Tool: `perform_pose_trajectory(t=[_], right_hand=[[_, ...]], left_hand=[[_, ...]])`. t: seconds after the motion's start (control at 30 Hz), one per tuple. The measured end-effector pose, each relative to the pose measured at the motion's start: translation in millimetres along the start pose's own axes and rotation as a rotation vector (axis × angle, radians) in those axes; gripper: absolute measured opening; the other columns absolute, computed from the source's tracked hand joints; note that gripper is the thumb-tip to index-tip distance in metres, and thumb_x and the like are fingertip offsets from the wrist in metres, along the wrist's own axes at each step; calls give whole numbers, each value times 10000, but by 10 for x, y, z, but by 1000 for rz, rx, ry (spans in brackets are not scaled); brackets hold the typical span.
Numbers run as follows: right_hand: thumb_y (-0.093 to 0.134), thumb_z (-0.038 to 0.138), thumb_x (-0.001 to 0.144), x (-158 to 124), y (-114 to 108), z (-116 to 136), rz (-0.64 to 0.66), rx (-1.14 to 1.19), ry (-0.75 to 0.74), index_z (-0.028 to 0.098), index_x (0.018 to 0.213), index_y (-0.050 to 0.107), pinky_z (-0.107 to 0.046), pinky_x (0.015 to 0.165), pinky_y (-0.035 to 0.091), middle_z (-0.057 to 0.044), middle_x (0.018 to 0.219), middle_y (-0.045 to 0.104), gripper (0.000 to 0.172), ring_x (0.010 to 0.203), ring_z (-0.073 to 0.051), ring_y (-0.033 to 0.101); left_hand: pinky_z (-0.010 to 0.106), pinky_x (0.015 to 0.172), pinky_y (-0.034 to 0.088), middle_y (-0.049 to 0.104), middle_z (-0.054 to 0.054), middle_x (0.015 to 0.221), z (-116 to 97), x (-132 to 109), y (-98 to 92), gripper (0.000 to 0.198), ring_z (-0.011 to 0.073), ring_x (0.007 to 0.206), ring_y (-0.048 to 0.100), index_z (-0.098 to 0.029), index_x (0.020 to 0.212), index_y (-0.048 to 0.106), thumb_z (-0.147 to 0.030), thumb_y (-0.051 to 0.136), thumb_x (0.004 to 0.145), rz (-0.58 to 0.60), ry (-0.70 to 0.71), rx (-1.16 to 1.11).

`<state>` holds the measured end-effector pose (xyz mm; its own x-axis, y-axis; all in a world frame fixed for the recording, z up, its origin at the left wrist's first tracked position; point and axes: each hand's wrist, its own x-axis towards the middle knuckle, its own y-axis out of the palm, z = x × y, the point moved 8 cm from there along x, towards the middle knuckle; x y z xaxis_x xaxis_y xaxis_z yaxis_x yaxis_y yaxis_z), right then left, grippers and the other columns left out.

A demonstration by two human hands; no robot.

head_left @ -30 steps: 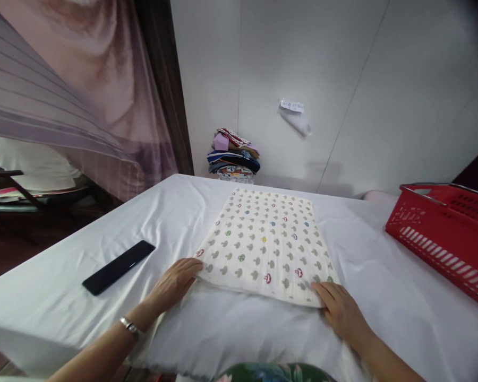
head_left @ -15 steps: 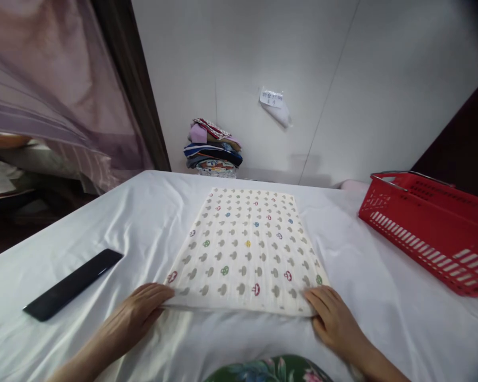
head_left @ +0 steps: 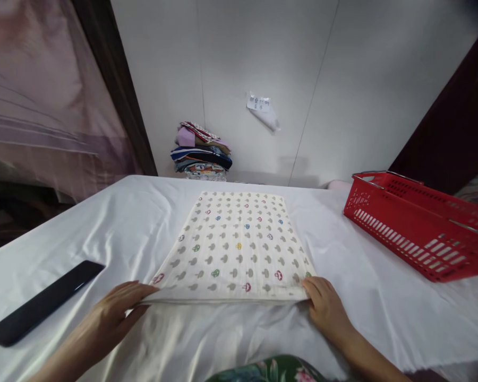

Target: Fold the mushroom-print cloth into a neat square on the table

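Note:
A cream cloth printed with small mushrooms lies flat on the white-covered table, its near edge folded and slightly raised. At its near left corner my left hand pinches the edge between thumb and fingers. The near right corner is gripped by my right hand, thumb below and fingers on top. Between the two hands the edge is stretched straight.
A long black flat object lies left of the cloth. On the right stands a red plastic basket. Folded clothes are stacked beyond the table's far edge, against the wall. A pink curtain hangs at the left.
Both hands have closed on the near corners, and the cloth's near edge is lifted a little and pulled taut. The view has shifted slightly to the right.

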<state>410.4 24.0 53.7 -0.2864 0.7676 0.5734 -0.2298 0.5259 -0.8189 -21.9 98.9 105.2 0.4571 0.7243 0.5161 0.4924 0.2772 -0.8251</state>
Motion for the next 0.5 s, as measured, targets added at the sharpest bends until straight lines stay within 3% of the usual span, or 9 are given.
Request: perform_pose_trajectory(t=[0.2,0.37,0.43,0.5], right_hand=[[391,16,713,-79,-81,-59,-11,17,-54,156,1089,565,-445,893,496,-105,1024,637,437,980,-233,582],[413,90,794,-191,-231,-129,63,82,-116,180,1093,592,-412,891,517,-94,1026,672,360,976,-215,619],[429,95,786,-229,-316,-149,135,157,-79,191,1070,609,-368,849,536,-85,996,682,350,941,-205,635],[449,96,761,-253,-406,-154,241,252,9,209,1038,630,-324,798,547,-70,968,688,349,896,-197,647]], left_hand=[[241,615,570,731,-17,916,-4,31,-17,198,199,816,692,-358,937,677,-349,556,780,-37,-69,-115],[291,787,572,731,-35,932,32,-51,7,184,196,856,692,-373,910,691,-345,572,772,69,-40,-128],[323,836,563,732,-59,914,76,-174,45,188,193,844,694,-399,910,691,-355,567,776,156,-24,-96],[334,832,569,733,-76,881,119,-306,-19,187,196,842,693,-421,899,694,-391,562,770,171,-45,-52]])
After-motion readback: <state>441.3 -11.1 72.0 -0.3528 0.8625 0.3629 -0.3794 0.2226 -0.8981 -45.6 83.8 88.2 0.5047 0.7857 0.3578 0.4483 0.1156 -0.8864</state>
